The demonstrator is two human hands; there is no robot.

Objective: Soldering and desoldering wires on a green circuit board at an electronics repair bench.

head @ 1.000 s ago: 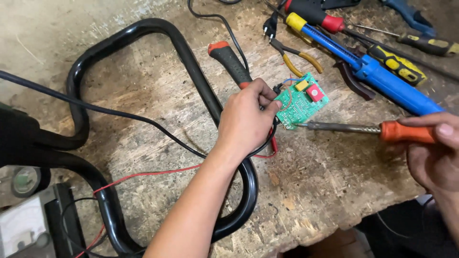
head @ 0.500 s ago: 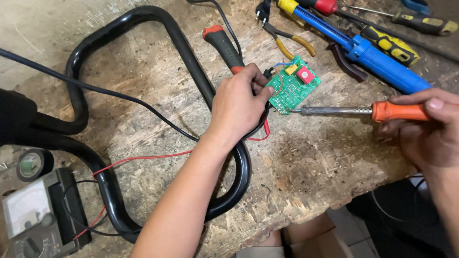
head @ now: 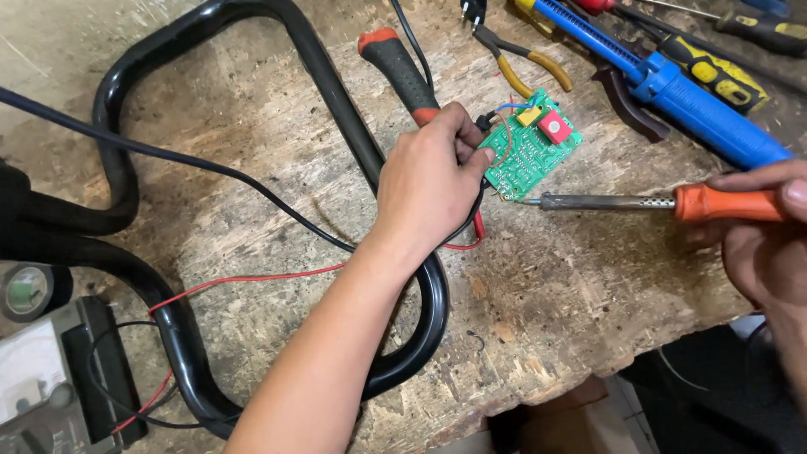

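Nearest the chipped front edge of the worn wooden desk [head: 252,210], a grey meter [head: 50,387] sits at the lower left with red and black leads trailing across the scarred top. Mid-desk, the left hand [head: 429,181] has its grip pinched on a green circuit board [head: 531,145], lying inside a black tube frame [head: 336,101]; the right hand [head: 769,244] is closed around an orange-handled soldering iron [head: 664,203], tip at the board's edge. Farther back lie pliers [head: 517,55] and a blue desoldering pump [head: 672,84].

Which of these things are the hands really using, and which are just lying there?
In use:
left hand steadying the green circuit board
right hand holding the orange-handled soldering iron, tip at the board's edge

Lying about:
blue desoldering pump
yellow-handled pliers
yellow-and-black screwdriver
meter
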